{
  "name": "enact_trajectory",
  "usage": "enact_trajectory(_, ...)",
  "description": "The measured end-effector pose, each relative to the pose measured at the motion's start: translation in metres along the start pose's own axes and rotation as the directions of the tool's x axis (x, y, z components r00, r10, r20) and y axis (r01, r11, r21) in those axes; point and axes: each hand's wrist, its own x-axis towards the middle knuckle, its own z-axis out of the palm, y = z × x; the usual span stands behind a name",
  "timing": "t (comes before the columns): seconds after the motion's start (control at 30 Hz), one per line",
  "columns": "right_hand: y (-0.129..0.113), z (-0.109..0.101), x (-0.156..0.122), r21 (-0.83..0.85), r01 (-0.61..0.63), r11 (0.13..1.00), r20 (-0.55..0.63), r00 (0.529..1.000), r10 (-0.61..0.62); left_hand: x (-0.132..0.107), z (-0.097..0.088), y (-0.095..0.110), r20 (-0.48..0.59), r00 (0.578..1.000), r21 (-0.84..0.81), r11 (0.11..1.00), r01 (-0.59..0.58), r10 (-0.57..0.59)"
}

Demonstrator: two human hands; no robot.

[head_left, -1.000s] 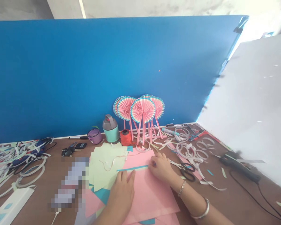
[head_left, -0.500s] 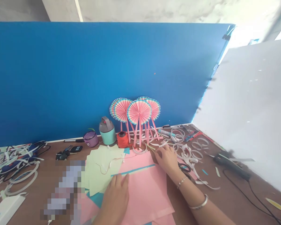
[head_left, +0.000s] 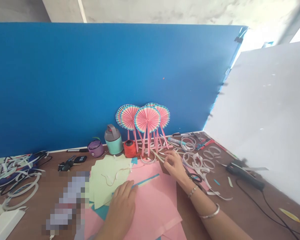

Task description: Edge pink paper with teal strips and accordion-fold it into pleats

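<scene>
My left hand (head_left: 121,208) lies flat, fingers spread, on a pink paper sheet (head_left: 155,203) that carries a thin blue strip (head_left: 146,180) near its top edge. My right hand (head_left: 173,162) reaches past the far right corner of the pink sheet toward thin sticks and paper strips lying there; its fingers are curled in a pinch, and whether they hold anything is unclear. Pale green sheets (head_left: 107,180) with a loose string lie left of the pink paper. Several pink pleated paper fans (head_left: 143,120) stand against the blue board.
Black scissors (head_left: 193,176) lie just right of my right wrist, among white tape rings (head_left: 198,160). An orange thread spool (head_left: 129,148), a teal bottle (head_left: 113,139) and a purple tub (head_left: 95,148) stand at the back. A glue gun (head_left: 242,173) with cord lies right; a white power strip (head_left: 5,224) lies left.
My right hand left the blue strip's right end and moved up and right to the sticks beyond the sheet. The strip's right end now tilts upward. My left hand stayed on the paper.
</scene>
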Motion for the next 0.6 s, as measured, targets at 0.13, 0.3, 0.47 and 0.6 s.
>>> enact_trajectory(0.13,-0.020,-0.004,-0.006,0.336,-0.051,0.940,0.168,0.986,-0.006,0.000,0.008,-0.001,-0.027,0.968,-0.101,0.963,-0.250,0.249)
enact_trajectory(0.3,-0.044,-0.009,-0.013,0.525,-0.192,0.829,0.360,0.933,-0.011,-0.001,-0.011,0.006,-0.012,0.966,-0.268,0.930,-0.250,0.256)
enact_trajectory(0.47,-0.051,-0.008,-0.016,0.407,-0.204,0.890,0.491,0.871,-0.025,-0.003,-0.019,0.009,0.044,0.978,-0.318,0.931,-0.180,0.205)
enact_trajectory(0.6,-0.046,-0.002,-0.019,0.298,-0.157,0.941,0.579,0.814,-0.047,-0.002,-0.012,0.008,0.064,0.970,-0.272,0.939,-0.210,0.236)
